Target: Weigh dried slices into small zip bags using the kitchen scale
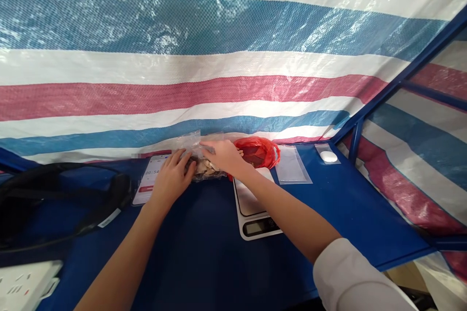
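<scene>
A clear plastic bag [209, 169] holding pale brown, flat pieces lies at the back of the blue table, and both of my hands are at it. My left hand [174, 175] rests against its left side with the fingers spread apart. From the right, my right hand [222, 155] reaches over the bag, its fingers closed on the plastic near the top; the fingertips are partly hidden. Under my right forearm sits a white kitchen scale [250, 197] with a small display. An open red plastic bag [260, 150] with brownish contents stands just behind the scale.
Left of my left hand lies a phone [146, 182] showing a timer. Flat clear bags [294, 165] and a white oval object [328, 156] are at the right. A black strap-like item [105, 204] and a white power strip [27, 282] occupy the left. Striped sheeting [219, 65] hangs behind.
</scene>
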The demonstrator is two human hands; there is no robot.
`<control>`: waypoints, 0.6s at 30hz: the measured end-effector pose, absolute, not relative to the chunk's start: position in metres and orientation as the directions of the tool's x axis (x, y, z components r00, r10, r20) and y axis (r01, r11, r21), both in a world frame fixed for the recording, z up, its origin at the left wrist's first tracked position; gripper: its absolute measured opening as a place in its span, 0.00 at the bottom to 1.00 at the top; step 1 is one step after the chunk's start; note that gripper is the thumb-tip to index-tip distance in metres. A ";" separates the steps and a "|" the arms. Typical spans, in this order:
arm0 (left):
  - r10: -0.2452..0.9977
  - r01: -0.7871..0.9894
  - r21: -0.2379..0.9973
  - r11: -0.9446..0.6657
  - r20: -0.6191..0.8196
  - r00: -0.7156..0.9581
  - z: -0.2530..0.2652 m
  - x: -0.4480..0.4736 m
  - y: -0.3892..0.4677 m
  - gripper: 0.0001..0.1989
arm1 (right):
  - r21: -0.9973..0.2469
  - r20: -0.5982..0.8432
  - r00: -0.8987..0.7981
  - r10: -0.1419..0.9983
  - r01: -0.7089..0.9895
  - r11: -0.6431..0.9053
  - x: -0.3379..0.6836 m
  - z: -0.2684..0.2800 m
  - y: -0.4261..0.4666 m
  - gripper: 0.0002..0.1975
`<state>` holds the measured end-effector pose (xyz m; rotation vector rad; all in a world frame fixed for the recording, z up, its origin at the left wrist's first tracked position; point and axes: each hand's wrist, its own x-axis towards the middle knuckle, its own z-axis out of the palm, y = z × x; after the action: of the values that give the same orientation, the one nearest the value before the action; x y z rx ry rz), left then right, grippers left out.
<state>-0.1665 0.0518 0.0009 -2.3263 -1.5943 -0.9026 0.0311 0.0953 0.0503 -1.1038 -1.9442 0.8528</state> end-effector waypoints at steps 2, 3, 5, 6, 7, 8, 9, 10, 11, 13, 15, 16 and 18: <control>0.793 0.895 0.172 -0.411 0.551 0.258 -0.003 -0.168 0.054 0.21 | -0.562 0.357 -0.496 0.791 0.562 0.606 0.039 0.045 0.083 0.16; 0.796 0.896 0.163 -0.413 0.542 0.269 -0.004 -0.168 0.054 0.22 | -0.441 0.379 -0.557 0.739 0.594 0.673 0.041 0.041 0.078 0.16; 0.801 0.897 0.145 -0.418 0.525 0.289 -0.005 -0.169 0.056 0.22 | -0.258 0.391 -0.632 0.669 0.622 0.739 0.044 0.033 0.072 0.18; 0.801 0.896 0.137 -0.422 0.519 0.298 -0.005 -0.169 0.056 0.23 | -0.195 0.391 -0.653 0.649 0.630 0.752 0.045 0.028 0.071 0.18; 0.801 0.896 0.129 -0.425 0.514 0.306 -0.005 -0.170 0.057 0.23 | -0.149 0.393 -0.665 0.635 0.636 0.758 0.045 0.024 0.070 0.19; 0.801 0.895 0.123 -0.428 0.511 0.313 -0.005 -0.170 0.057 0.23 | -0.116 0.399 -0.672 0.624 0.638 0.761 0.045 0.021 0.071 0.19; 0.799 0.895 0.116 -0.431 0.511 0.319 -0.005 -0.170 0.058 0.23 | -0.092 0.406 -0.676 0.614 0.638 0.764 0.045 0.018 0.072 0.19; 0.797 0.894 0.111 -0.434 0.511 0.322 -0.005 -0.171 0.059 0.23 | -0.075 0.415 -0.679 0.606 0.638 0.767 0.045 0.016 0.073 0.20; 0.795 0.894 0.108 -0.434 0.513 0.324 -0.005 -0.172 0.059 0.23 | -0.064 0.422 -0.681 0.599 0.636 0.769 0.044 0.014 0.074 0.20; 0.795 0.896 0.105 -0.432 0.514 0.324 -0.006 -0.173 0.061 0.23 | -0.049 0.433 -0.684 0.587 0.632 0.773 0.043 0.012 0.076 0.20; 0.798 0.896 0.105 -0.431 0.507 0.324 -0.006 -0.174 0.063 0.23 | -0.034 0.444 -0.689 0.572 0.625 0.780 0.043 0.012 0.078 0.20; 0.801 0.898 0.107 -0.428 0.504 0.322 -0.006 -0.174 0.063 0.23 | -0.027 0.451 -0.692 0.564 0.621 0.783 0.043 0.013 0.078 0.21; 0.808 0.906 0.109 -0.408 0.506 0.303 -0.005 -0.174 0.062 0.22 | -0.026 0.468 -0.689 0.554 0.615 0.788 0.045 0.015 0.078 0.20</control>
<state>-0.1735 0.0623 -0.0054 -2.3698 -1.5822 -0.7392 0.0445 0.0775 0.0152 -0.8763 -2.5181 -0.1826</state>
